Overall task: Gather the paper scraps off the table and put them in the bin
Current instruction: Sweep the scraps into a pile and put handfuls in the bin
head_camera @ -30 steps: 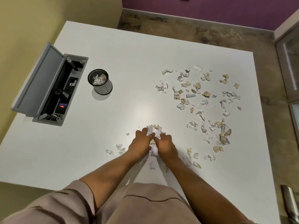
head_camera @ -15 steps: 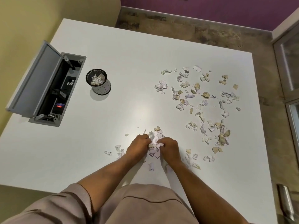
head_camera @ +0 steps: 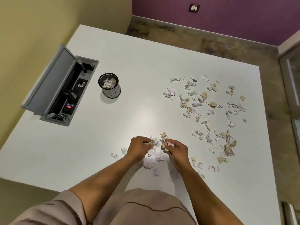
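On the white table (head_camera: 146, 62), scraps (head_camera: 209, 111) are spread right of the bin (head_camera: 110, 86). A few are pinched in the curled left hand (head_camera: 139, 147) and right hand (head_camera: 176, 149); loosely held pieces may be dropped in transit.

Bin (head_camera: 110, 86) on tabletop (head_camera: 146, 62), scraps inside | open cable box (head_camera: 65, 90) set into tabletop just left of bin | main scatter of paper scraps (head_camera: 209, 116) well right of bin | both hands (head_camera: 158, 147), side by side over a small heap, nearer the person than bin
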Tool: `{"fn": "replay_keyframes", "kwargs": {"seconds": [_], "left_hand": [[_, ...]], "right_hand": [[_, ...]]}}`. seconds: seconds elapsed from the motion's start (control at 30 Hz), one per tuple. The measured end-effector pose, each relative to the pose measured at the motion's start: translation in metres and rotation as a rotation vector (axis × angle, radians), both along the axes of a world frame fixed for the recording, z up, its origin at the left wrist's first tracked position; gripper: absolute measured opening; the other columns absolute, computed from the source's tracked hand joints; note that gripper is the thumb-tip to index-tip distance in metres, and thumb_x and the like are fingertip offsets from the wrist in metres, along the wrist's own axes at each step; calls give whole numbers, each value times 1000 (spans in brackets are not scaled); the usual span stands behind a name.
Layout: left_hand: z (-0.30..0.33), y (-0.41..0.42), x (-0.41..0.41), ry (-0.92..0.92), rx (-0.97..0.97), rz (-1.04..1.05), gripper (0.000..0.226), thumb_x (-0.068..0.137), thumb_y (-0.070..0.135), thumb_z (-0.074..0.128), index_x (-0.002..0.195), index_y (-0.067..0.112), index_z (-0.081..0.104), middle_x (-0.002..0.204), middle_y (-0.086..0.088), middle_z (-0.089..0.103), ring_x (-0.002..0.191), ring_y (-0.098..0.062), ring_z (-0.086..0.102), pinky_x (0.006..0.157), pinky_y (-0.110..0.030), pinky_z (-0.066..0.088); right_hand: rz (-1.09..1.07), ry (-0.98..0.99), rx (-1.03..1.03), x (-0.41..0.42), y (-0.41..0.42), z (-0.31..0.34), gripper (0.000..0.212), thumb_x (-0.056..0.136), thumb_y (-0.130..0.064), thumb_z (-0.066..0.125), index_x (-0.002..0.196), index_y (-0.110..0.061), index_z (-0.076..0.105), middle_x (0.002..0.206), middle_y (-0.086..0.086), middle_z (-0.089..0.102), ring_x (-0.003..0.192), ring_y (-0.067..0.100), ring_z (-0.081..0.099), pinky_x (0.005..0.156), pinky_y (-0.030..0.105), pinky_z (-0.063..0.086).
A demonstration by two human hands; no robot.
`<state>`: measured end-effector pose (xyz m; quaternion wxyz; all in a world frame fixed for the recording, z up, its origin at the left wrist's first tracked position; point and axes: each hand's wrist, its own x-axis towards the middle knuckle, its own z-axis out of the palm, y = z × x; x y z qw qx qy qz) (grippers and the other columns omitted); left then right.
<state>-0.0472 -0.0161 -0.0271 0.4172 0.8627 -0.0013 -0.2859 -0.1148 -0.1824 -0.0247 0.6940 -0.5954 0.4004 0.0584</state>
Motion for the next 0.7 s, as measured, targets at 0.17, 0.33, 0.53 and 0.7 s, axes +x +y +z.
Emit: {"fn": "replay_keyframes", "kwargs": {"seconds": [0.17, 0.33, 0.53, 0.7], "left_hand": [[22, 13, 18, 42, -149, 193, 17, 77, 23, 82, 90, 13, 77, 81, 6, 72, 68, -3, 63, 56, -7, 44], [46, 27, 43, 67, -321, 396, 12, 77, 2, 79, 87, 0, 74, 76, -6, 70, 59, -3, 61, 53, -8, 45], [58, 56, 85, 11, -342, 499, 11, 77, 6, 80, 88, 6, 76, 81, -8, 75, 66, -8, 65, 68, -22, 50], [64, 79, 132, -68, -311, 590, 22, 75, 11, 82, 96, 8, 76, 87, -2, 75, 76, -10, 66, 78, -23, 52]], "right_hand": [[-100, -42, 222, 17, 6, 13, 21, 83, 0, 69, 104, -3, 69, 99, 10, 74, 91, 24, 70, 89, 36, 55], [-127, -116, 387, 42, 19, 35, 20, 85, 3, 65, 103, -3, 68, 92, 8, 75, 82, 15, 71, 78, 24, 58], [-101, -176, 460, 87, 43, 59, 18, 86, 8, 60, 99, -2, 67, 84, 6, 75, 75, 10, 71, 68, 17, 56], [-70, -219, 506, 120, 61, 69, 19, 84, 9, 60, 96, -4, 67, 84, 6, 75, 76, 10, 71, 71, 17, 56]]}}
